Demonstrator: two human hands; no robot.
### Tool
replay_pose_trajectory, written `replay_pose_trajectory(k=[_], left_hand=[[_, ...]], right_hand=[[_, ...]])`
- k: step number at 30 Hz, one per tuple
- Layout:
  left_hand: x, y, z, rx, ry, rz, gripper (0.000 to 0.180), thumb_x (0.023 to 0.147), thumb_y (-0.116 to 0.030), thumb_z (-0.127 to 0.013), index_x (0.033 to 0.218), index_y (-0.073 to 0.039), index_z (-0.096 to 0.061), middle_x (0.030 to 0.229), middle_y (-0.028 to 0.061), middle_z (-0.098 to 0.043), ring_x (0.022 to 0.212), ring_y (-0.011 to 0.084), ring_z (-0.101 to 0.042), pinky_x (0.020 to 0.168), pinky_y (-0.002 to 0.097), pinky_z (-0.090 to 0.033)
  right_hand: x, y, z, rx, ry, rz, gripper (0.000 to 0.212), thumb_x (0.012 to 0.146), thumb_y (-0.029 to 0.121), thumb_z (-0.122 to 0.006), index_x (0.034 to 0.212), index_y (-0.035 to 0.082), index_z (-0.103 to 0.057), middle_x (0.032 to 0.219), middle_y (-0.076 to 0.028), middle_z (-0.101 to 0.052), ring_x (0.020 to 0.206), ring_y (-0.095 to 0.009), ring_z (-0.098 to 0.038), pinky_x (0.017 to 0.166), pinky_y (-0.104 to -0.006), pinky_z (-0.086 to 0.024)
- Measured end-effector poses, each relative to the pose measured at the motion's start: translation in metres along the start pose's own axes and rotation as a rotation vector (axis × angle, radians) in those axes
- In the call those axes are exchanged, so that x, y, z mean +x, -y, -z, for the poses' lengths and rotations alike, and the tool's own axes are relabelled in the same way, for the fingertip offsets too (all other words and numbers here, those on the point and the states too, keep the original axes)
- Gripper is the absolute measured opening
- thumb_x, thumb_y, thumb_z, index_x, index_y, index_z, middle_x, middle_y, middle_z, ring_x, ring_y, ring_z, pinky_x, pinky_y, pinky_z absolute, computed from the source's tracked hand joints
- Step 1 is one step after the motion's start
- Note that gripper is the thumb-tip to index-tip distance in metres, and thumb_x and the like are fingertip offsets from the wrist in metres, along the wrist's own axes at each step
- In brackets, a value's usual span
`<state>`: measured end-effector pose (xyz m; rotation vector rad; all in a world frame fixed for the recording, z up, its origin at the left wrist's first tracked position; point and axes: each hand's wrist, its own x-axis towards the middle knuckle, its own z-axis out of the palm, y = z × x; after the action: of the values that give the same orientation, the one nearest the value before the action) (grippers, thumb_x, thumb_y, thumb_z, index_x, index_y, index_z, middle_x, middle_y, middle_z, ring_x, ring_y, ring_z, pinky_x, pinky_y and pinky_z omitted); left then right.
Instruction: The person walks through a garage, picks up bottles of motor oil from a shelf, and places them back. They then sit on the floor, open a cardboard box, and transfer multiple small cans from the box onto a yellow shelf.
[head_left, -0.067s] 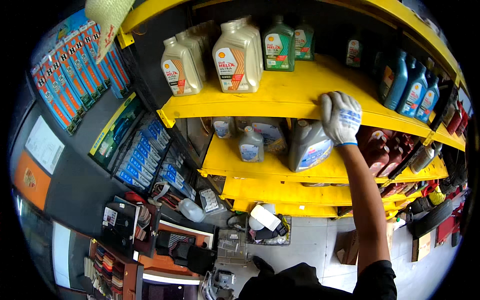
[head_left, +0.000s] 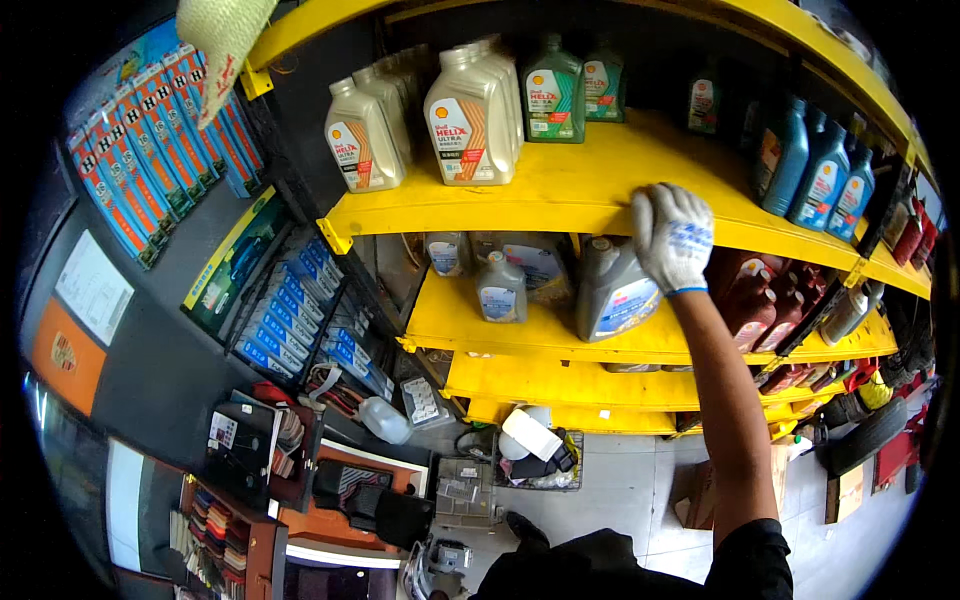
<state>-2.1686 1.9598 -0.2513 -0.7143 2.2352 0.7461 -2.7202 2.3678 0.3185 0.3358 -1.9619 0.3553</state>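
Note:
My right hand [head_left: 674, 238], in a white knitted glove with blue print, is at the front edge of a yellow metal shelf [head_left: 560, 207]. Its fingers bend over that edge, back of the hand toward me, and the thumb is hidden. Just below and left of the wrist, on the lower shelf, stands a grey oil jug [head_left: 620, 297] with a blue label, partly covered by the hand. A smaller grey bottle [head_left: 501, 290] stands left of it. My left hand is out of sight.
Gold-beige oil jugs [head_left: 470, 120] and green jugs [head_left: 556, 92] stand on the upper shelf, with blue bottles [head_left: 824, 180] at its right. Dark red bottles [head_left: 752, 310] fill the lower right. A beige woven thing [head_left: 222, 45] hangs at top left. A cardboard box [head_left: 696, 498] sits on the floor.
My right hand has shifted slightly left along the shelf edge. The whole view has turned a little; the jugs and bottles keep their places.

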Motion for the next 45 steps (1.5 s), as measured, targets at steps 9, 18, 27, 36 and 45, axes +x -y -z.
replay_pose_trajectory(k=[9,18,27,36,45], left_hand=[[-0.010,-0.023,-0.042,-0.105,-0.370,0.036,0.032,0.098,-0.034,-0.078,0.114,-0.007,-0.080,0.105,0.0145,-0.082,0.097,0.0294,-0.081,0.086,0.0515,-0.063],[-0.123,-0.074,-0.179,-0.132,-0.034,0.017,0.071,0.096,-0.060,-0.073,0.132,0.000,-0.080,0.132,0.0267,-0.081,0.127,0.0444,-0.075,0.109,0.0510,-0.058],[-0.143,-0.136,-0.242,0.457,0.098,-0.224,0.065,0.092,-0.050,-0.066,0.120,0.005,-0.083,0.123,0.0341,-0.080,0.120,0.0488,-0.078,0.103,0.0539,-0.060],[-0.127,-0.404,-0.318,0.402,0.135,-0.452,0.052,0.096,-0.048,-0.069,0.123,-0.006,-0.086,0.130,0.0256,-0.081,0.121,0.0453,-0.077,0.106,0.0535,-0.060],[-0.152,-0.564,-0.473,0.406,0.433,-0.393,0.037,0.097,-0.035,-0.077,0.106,0.000,-0.086,0.087,0.0175,-0.083,0.075,0.0268,-0.079,0.074,0.0428,-0.062]], right_hand=[[-0.346,0.025,0.116,0.324,0.927,0.069,0.051,0.105,0.050,-0.067,0.128,0.006,-0.075,0.116,-0.027,-0.076,0.112,-0.044,-0.074,0.101,-0.0567,-0.060],[-0.879,-0.142,0.485,-0.004,1.645,-0.962,0.047,0.109,0.047,-0.054,0.117,0.009,-0.080,0.114,-0.020,-0.078,0.106,-0.040,-0.074,0.091,-0.0547,-0.058],[-0.994,-0.125,0.852,-0.180,1.238,-1.886,0.031,0.107,0.025,-0.053,0.095,0.007,-0.075,0.082,-0.009,-0.069,0.072,-0.023,-0.063,0.058,-0.0456,-0.051],[-1.060,-0.076,0.809,-0.253,1.261,-1.232,0.051,0.109,0.047,-0.055,0.089,0.007,-0.079,0.078,-0.017,-0.076,0.068,-0.044,-0.071,0.066,-0.0598,-0.057],[-1.020,-0.188,0.886,-0.405,0.821,-1.593,0.010,0.094,0.023,-0.072,0.093,0.014,-0.070,0.087,-0.024,-0.074,0.087,-0.048,-0.073,0.080,-0.0627,-0.059]])
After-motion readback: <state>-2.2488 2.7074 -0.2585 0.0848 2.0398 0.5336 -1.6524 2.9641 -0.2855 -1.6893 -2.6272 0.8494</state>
